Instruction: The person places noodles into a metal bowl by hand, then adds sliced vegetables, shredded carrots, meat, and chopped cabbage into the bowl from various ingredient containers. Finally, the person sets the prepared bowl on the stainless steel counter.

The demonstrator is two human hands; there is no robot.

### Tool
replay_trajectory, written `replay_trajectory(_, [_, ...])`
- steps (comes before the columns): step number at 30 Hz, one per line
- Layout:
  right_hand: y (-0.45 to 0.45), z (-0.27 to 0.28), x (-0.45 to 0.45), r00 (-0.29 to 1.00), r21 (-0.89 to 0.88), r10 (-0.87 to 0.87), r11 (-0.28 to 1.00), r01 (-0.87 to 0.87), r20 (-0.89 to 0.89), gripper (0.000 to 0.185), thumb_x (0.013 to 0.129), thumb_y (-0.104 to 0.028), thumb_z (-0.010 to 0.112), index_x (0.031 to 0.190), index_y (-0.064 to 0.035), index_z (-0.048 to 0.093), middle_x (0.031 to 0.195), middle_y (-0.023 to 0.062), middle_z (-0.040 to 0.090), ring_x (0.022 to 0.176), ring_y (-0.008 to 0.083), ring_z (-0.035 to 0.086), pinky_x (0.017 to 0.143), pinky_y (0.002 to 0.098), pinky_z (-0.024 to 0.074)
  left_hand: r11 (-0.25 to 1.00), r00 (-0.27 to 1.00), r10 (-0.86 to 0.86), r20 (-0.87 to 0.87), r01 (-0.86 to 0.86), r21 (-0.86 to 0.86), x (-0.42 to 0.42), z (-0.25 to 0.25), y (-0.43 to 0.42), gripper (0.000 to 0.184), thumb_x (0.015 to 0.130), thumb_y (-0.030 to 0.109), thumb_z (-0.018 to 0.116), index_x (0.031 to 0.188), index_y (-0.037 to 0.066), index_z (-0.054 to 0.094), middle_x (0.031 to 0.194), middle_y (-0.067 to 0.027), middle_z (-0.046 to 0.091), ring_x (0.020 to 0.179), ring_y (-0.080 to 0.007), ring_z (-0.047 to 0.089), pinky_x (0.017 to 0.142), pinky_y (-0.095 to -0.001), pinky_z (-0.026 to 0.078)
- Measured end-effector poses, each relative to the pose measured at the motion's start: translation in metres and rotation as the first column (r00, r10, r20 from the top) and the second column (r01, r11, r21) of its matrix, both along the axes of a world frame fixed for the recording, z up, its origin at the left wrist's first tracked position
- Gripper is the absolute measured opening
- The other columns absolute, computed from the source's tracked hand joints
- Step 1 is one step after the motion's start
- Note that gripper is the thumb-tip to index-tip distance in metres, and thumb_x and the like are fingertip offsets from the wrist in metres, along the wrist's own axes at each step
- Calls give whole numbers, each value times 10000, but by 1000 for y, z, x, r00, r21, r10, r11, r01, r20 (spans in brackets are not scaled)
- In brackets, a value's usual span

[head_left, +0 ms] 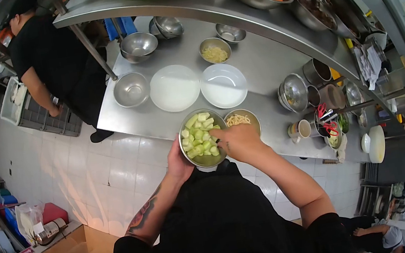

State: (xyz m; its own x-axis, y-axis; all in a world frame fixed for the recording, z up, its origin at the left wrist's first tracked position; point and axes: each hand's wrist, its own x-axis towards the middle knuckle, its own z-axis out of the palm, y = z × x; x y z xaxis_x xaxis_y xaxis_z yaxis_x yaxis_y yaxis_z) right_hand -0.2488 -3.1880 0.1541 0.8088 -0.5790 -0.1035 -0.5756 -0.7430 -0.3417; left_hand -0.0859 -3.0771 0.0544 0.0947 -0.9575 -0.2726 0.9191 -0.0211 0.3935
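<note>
In the head view my left hand (178, 161) grips the side of a metal bowl (211, 163), which is held up at the table's front edge. Chopped pale green vegetable chunks (199, 136) fill much of it. My right hand (240, 140) reaches over the bowl's right rim, its fingers bent in at the chunks. A small dark thing shows at those fingertips; what they hold is hidden. Just beyond that hand a second bowl (258, 123) stands on the table with pale strips (237, 119) inside, partly covered by the hand.
Two white plates (174, 90) lie on the steel table (267, 69) beside an empty metal bowl (131, 90). Shredded yellowish food (215, 54) sits in another bowl. Overhead runs a steel shelf (184, 3) carrying full bowls. Red-handled scissors (321, 111) stand right. A co-worker (53, 54) is at left.
</note>
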Motion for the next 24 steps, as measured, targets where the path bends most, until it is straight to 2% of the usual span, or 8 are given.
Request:
replay_trajectory(7, [-3,-27,-23,991,3,103,995,-103,-79,191,793,-195,673,929,-65,642,714,151,653,676,352,645,574,444,495,995,996,-66,-52,70,66,-14,-20,-1,574,1036,441,328,1409,20,444,1405,-149,516,1301,-281,494,1101,-423,392])
replay_trajectory(11, [-12,-36,-64,940,509,-100,857,-85,325,258,904,-254,682,1029,-34,629,748,82,652,618,189,609,560,350,481,994,993,-81,-90,88,69,-11,-36,-3,608,1029,484,300,1420,40,439,1419,-137,507,1302,-282,495,1101,-429,394])
replay_trajectory(13, [-16,-32,-85,713,906,-691,370,205,121,282,932,-213,657,1113,-9,586,781,54,664,671,156,608,603,330,493,990,988,-91,-123,104,100,-9,-40,-7,603,1029,479,291,1421,45,440,1424,-132,504,1302,-279,496,1102,-428,394])
replay_trajectory(14, [-22,-44,-97,717,910,-688,362,203,114,282,932,-213,657,1113,-9,586,781,54,664,671,156,608,603,330,493,990,989,-105,-108,114,82,-9,-43,-9,599,1028,472,295,1420,44,440,1423,-133,505,1302,-277,497,1101,-429,396])
replay_trajectory(17, [-38,-118,-122,584,846,-806,376,378,98,345,913,-227,679,1176,-30,574,904,80,686,778,188,645,687,334,519,989,991,-110,-80,118,92,-10,-41,-16,586,1026,452,307,1418,36,440,1421,-135,507,1294,-273,505,1091,-429,410])
replay_trajectory(20, [-39,-139,-120,671,476,-627,765,434,396,339,913,-192,671,1195,-31,576,1029,123,678,820,189,657,722,319,529,984,985,-159,-65,163,67,-14,-32,-23,582,1027,439,322,1423,27,432,1420,-136,507,1287,-274,513,1079,-424,424])
replay_trajectory(22, [-32,-93,-104,845,-262,-320,851,455,428,326,905,-160,667,1194,-33,586,1113,141,656,851,201,663,744,310,526,986,985,-159,-71,163,44,-16,-29,-26,584,1028,439,320,1426,27,428,1421,-136,506,1288,-275,511,1081,-424,422])
replay_trajectory(24, [-23,-60,-88,753,-4,-402,881,473,521,310,900,-145,665,1183,-39,595,1086,137,663,819,206,662,725,314,523,987,985,-157,-78,159,23,-19,-25,-27,585,1028,439,317,1429,27,425,1422,-135,505,1290,-276,510,1082,-424,421])
